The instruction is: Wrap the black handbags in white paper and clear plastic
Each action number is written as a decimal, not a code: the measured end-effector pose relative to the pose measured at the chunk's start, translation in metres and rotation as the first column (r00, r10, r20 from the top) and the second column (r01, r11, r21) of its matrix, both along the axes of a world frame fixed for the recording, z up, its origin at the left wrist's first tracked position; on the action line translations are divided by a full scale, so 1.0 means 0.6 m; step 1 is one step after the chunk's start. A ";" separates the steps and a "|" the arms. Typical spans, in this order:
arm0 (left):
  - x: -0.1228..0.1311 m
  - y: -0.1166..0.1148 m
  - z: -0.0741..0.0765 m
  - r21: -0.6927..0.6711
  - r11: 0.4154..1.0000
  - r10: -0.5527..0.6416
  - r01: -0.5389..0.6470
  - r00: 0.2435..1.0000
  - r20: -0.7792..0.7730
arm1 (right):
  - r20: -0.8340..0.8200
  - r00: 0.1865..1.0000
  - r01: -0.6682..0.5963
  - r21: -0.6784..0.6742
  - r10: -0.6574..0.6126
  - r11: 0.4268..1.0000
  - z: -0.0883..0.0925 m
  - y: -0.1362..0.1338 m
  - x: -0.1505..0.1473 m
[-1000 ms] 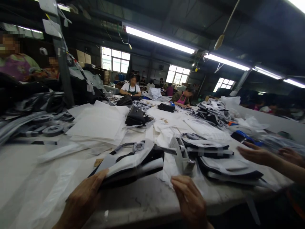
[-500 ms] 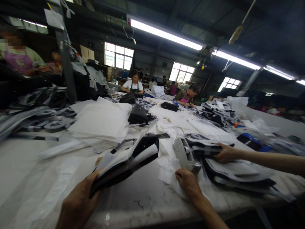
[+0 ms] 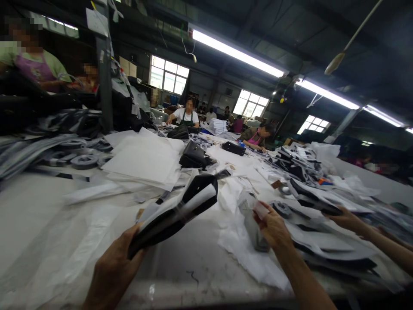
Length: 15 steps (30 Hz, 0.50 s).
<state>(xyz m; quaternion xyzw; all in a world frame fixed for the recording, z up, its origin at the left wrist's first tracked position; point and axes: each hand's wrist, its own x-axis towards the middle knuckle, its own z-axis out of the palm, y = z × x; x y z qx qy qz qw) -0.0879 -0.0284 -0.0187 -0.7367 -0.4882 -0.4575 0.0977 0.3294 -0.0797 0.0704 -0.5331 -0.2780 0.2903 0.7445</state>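
My left hand (image 3: 112,269) is closed on the near end of a black bag piece with white paper wrapped round it (image 3: 176,211), holding it tilted above the table. My right hand (image 3: 273,227) is raised over a grey tape dispenser (image 3: 253,226) and pinches a small pale strip (image 3: 260,210), likely tape, between its fingertips. Crumpled white tissue paper (image 3: 248,254) lies under the dispenser. A co-worker's hand (image 3: 346,219) at the right rests on a stack of wrapped black pieces (image 3: 325,245).
A pile of white paper sheets (image 3: 142,161) lies mid-table, with black bags (image 3: 193,156) behind it. Grey rolls and straps (image 3: 80,160) sit at the left by a post (image 3: 105,86). Several people work further down the long table. Clear plastic (image 3: 64,254) covers the near left.
My right hand rose from the tissue at the table edge to above the dispenser, now pinching a pale strip. My left hand lifted the wrapped piece. The co-worker's hand moved right.
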 end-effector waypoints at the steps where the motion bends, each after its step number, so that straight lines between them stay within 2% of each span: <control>1: 0.000 0.000 0.000 -0.002 1.000 0.001 -0.001 1.000 0.005 | -0.007 1.000 -0.002 0.022 0.002 1.000 0.012 0.020 0.000; 6: 0.002 -0.001 0.003 -0.015 1.000 0.010 -0.010 0.999 0.037 | -0.087 0.996 -0.009 0.183 0.025 0.983 0.086 0.106 -0.008; 8: 0.003 -0.002 0.006 -0.021 1.000 0.007 -0.006 0.998 0.059 | -0.109 0.992 -0.028 0.253 0.057 0.967 0.105 0.109 -0.025; 10: 0.004 -0.003 0.009 -0.026 1.000 0.009 -0.007 0.997 0.076 | -0.090 0.984 -0.127 0.273 0.156 0.954 0.098 0.089 -0.054; 11: 0.004 -0.004 0.011 -0.030 1.000 0.011 -0.009 0.996 0.083 | -0.052 0.969 -0.222 0.228 0.240 0.948 0.083 0.073 -0.071; 12: 0.004 -0.004 0.012 -0.030 0.999 0.014 -0.011 0.996 0.090 | 0.001 0.938 -0.343 0.125 0.346 0.931 0.061 0.054 -0.088; 13: 0.004 -0.004 0.013 -0.028 1.000 0.015 -0.012 0.995 0.098 | 0.061 0.878 -0.472 -0.063 0.475 0.879 0.035 0.035 -0.104; 14: 0.003 -0.004 0.013 -0.027 1.000 0.014 -0.011 0.994 0.105 | 0.108 0.774 -0.574 -0.295 0.624 0.764 0.008 0.016 -0.116; 15: 0.002 -0.003 0.013 -0.028 1.000 0.013 -0.010 0.994 0.111 | 0.120 0.639 -0.616 -0.511 0.760 0.599 -0.018 -0.001 -0.123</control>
